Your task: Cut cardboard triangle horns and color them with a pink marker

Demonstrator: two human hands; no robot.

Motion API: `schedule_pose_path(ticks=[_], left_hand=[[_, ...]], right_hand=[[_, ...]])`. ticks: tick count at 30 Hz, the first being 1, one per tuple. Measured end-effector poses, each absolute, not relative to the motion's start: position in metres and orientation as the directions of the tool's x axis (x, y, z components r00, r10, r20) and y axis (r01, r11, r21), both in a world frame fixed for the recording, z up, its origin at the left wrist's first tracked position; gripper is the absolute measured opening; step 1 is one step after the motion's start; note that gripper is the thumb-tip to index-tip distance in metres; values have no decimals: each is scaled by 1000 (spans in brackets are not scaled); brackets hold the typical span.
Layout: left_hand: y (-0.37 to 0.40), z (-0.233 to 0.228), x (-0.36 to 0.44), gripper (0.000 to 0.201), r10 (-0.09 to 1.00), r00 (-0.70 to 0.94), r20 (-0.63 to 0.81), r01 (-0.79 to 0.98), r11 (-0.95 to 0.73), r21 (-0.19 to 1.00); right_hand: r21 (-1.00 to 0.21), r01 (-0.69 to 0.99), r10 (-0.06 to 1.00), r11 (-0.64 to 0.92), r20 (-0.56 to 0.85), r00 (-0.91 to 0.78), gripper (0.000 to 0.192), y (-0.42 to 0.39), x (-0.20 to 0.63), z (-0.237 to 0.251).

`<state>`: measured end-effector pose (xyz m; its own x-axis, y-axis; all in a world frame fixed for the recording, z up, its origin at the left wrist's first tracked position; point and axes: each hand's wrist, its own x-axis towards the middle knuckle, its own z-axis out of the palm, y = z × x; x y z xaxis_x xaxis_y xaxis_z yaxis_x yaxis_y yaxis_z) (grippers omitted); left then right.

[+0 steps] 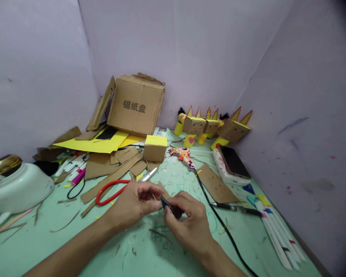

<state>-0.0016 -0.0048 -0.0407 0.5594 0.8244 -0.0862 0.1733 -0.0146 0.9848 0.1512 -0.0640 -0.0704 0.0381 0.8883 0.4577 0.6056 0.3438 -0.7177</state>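
Near the desk's (pixel 46 238) front edge, the right hand (pixel 190 219) and left hand (pixel 135 202) meet fingertip to fingertip, both pinched on a small dark strip (pixel 166 203) slanting away-left between them; red-handled scissors (pixel 111 190) lie just left.

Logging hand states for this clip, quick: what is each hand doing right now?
Left hand: closed, fingers pinching a small cardboard piece.
Right hand: closed, pinching a small dark piece beside the left hand's fingertips; what it is cannot be told.
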Motion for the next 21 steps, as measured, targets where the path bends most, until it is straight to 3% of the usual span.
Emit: schedule_pose_path(ticks=[5,8,15,21], left_hand=[[-9,-38,0,4,849,529,6,275,-178,945],[-9,-40,0,5,839,542,50,274,-233,933],[-9,-36,0,7,856,512,71,176,-186,967],[-5,-38,-1,12,912,410,-17,83,-19,996]], right_hand=[[-550,705,828,449,552,-97,20,-66,152,-71],[-534,712,816,456,570,-96,18,-66,152,-71],[-717,545,852,434,523,10,9,-65,152,-66],[-923,322,957,209,260,126,8,-61,152,-62]])
